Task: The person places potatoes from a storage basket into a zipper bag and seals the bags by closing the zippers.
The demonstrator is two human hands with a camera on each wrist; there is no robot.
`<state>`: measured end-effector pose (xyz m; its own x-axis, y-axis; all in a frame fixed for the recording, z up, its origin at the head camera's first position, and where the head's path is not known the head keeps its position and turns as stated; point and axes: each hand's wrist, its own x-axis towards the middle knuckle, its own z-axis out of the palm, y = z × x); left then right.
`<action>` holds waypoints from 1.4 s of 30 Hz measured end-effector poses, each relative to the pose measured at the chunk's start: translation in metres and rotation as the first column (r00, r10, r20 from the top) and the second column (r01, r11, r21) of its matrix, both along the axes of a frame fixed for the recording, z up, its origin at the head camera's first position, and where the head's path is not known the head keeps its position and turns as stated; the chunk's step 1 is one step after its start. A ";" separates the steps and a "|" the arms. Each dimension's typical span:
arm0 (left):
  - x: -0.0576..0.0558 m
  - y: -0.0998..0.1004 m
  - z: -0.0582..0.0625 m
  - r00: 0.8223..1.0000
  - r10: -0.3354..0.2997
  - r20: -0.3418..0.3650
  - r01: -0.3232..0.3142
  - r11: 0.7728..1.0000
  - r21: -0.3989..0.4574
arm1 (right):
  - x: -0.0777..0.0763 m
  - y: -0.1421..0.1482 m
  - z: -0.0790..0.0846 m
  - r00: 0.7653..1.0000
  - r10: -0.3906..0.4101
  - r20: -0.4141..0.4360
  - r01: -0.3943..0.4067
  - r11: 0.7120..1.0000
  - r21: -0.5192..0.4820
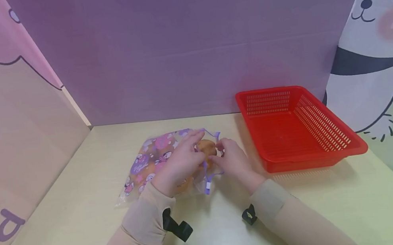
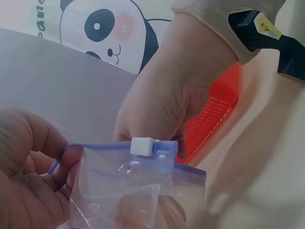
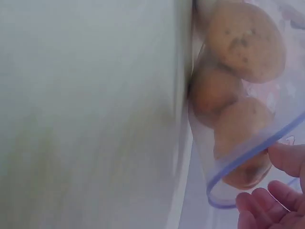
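1. Beige sleeves point(image 1: 122, 242), two of them, reach in from the near side; two black wrist mounts point(image 1: 179, 229) sit just behind the hands.
2. Two hands meet over the pale tabletop point(image 1: 215, 232). The left hand point(image 1: 181, 159) is curled, pinching the mouth of the bag between thumb and fingers. The right hand point(image 1: 234, 161) is partly open, fingers loosely bent and thumb apart from them, at the bag's mouth; whether it grips anything, I cannot tell.
3. One clear printed bag point(image 1: 153, 153) lies under and to the left of the left hand, its mouth toward the right hand. It has one purple edge strip point(image 3: 257, 150) and one white slider point(image 2: 142, 147).
4. Potatoes point(image 3: 245, 43): at least three show inside the bag, one right between the hands; the full count is hidden.
5. One red basket point(image 1: 301, 163) stands beyond and to the right of the right hand.
6. Farthest from the hands rises one purple backdrop point(image 1: 188, 47).
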<state>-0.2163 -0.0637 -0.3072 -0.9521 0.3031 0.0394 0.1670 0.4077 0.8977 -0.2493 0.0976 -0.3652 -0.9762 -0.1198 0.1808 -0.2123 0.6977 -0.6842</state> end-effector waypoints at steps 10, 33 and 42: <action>-0.002 -0.001 -0.001 0.999 -0.001 0.034 0.000 1.000 0.030 | -0.001 0.015 0.008 0.992 0.114 0.053 -0.117 0.992 0.056; -0.004 -0.022 0.017 0.997 0.064 -0.036 -0.062 0.997 0.056 | 0.009 0.029 0.000 0.820 0.417 -0.392 -0.089 0.769 0.633; -0.004 -0.031 0.027 0.999 0.044 0.016 -0.045 0.998 0.048 | 0.010 0.024 0.020 0.590 0.418 -0.691 -0.096 0.886 0.454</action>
<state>-0.2200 -0.0946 -0.2806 -0.9652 0.2585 0.0388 0.1360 0.3700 0.9190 -0.2392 0.1213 -0.3453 -0.4197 -0.5503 0.7218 -0.7407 0.6673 0.0781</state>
